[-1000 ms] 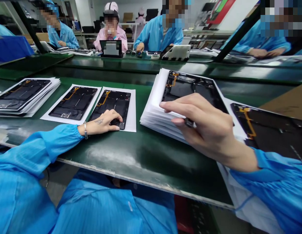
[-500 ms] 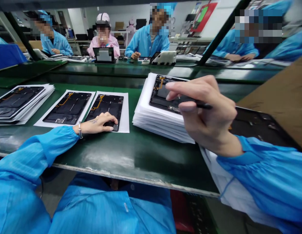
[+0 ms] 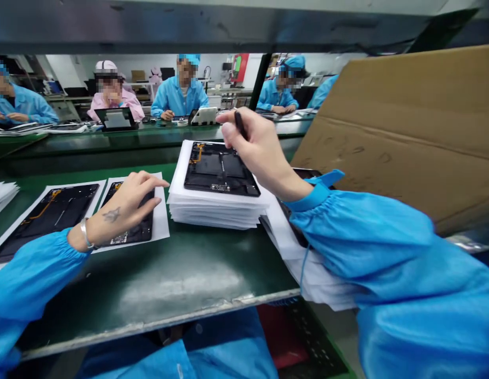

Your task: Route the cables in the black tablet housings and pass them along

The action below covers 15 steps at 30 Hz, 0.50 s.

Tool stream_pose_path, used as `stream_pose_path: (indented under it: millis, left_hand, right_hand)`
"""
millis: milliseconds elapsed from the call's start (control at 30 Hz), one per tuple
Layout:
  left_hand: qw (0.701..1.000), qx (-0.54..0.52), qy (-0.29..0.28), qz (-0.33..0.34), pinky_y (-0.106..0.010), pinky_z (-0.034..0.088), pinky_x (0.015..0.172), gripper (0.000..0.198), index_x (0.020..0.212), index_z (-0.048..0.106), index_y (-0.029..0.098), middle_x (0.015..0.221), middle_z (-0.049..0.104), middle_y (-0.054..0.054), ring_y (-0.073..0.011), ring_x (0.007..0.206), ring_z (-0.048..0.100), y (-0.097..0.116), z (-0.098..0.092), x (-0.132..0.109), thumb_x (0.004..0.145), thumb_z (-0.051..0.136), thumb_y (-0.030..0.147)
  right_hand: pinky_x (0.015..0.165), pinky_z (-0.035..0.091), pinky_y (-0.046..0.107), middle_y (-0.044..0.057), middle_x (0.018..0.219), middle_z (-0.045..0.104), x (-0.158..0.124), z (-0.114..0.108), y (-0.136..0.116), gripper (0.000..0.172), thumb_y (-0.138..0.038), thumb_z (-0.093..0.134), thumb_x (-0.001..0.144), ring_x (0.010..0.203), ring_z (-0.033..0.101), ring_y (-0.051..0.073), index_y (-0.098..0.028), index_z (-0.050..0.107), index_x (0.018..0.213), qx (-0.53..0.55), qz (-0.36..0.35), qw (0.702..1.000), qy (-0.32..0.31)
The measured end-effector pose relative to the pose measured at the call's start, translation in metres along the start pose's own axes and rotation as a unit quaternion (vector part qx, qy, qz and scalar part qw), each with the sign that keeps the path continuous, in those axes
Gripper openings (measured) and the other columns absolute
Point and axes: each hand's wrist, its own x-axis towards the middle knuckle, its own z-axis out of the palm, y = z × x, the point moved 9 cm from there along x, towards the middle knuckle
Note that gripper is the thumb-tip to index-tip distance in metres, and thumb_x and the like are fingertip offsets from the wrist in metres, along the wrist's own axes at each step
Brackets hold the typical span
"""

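Observation:
My right hand (image 3: 260, 147) is closed around a slim black pen-like tool (image 3: 240, 125) and hovers over the back right of a stack. On top of that white stack (image 3: 212, 213) lies a black tablet housing (image 3: 224, 168) with an orange flex cable (image 3: 198, 153). My left hand (image 3: 129, 202) has its fingers apart and empty, above another tablet housing (image 3: 143, 223) on a white sheet (image 3: 162, 226), partly covering it. Further left is one more black housing (image 3: 62, 210) on its own sheet. Whether the left fingers touch anything is hard to tell.
A large cardboard sheet or box side (image 3: 406, 131) leans at the right. Under my right arm lie more white sheets (image 3: 327, 284) and a dark housing (image 3: 293, 223). The green bench (image 3: 169, 284) ends at a worn front edge. Co-workers (image 3: 179, 92) sit across, below an overhead shelf (image 3: 189, 26).
The view has turned right, bringing more cardboard in. My left hand has lifted and moved toward the stack, fingers spreading. My right hand has drawn back from the top housing, tool still held.

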Motion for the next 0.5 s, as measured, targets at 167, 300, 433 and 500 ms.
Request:
stream_pose_path:
  millis: [167, 300, 433, 500]
  left_hand:
    - [0.996, 0.015, 0.042, 0.080, -0.041, 0.044, 0.097, 0.029, 0.127, 0.056, 0.020, 0.125, 0.059, -0.011, -0.0266, 0.111, 0.054, 0.032, -0.007, 0.040, 0.102, 0.044, 0.029]
    - [0.990, -0.049, 0.008, 0.134, -0.040, 0.044, 0.104, 0.031, 0.130, 0.056, 0.022, 0.129, 0.060, -0.010, -0.0253, 0.119, 0.054, 0.054, 0.003, 0.068, 0.102, 0.047, 0.031]
    - [0.972, -0.140, -0.093, 0.165, -0.039, 0.044, 0.107, 0.035, 0.132, 0.058, 0.023, 0.131, 0.059, -0.010, -0.0255, 0.122, 0.056, 0.078, 0.032, 0.099, 0.100, 0.047, 0.034]
    - [0.966, -0.155, -0.139, 0.153, -0.043, 0.044, 0.107, 0.036, 0.130, 0.059, 0.023, 0.130, 0.059, -0.011, -0.0274, 0.120, 0.057, 0.084, 0.049, 0.115, 0.097, 0.049, 0.033]
  right_hand:
    - [0.070, 0.048, 0.030, -0.001, 0.068, 0.059, 0.003, 0.004, 0.019, 0.053, -0.070, 0.045, 0.094, 0.070, 0.059, 0.014, -0.022, 0.067, 0.092, 0.073, 0.026, 0.997, -0.007]
    - [0.066, 0.046, 0.028, 0.000, 0.071, 0.060, 0.001, 0.007, 0.016, 0.053, -0.070, 0.046, 0.093, 0.072, 0.059, 0.013, -0.021, 0.066, 0.089, 0.104, 0.024, 0.994, -0.012]
    - [0.067, 0.046, 0.028, 0.000, 0.075, 0.060, 0.000, 0.006, 0.014, 0.052, -0.070, 0.048, 0.093, 0.074, 0.059, 0.013, -0.021, 0.065, 0.091, 0.118, 0.019, 0.993, -0.007]
    - [0.067, 0.045, 0.028, 0.000, 0.076, 0.060, 0.000, 0.005, 0.014, 0.052, -0.070, 0.047, 0.093, 0.075, 0.058, 0.013, -0.021, 0.065, 0.091, 0.119, 0.018, 0.993, -0.004]
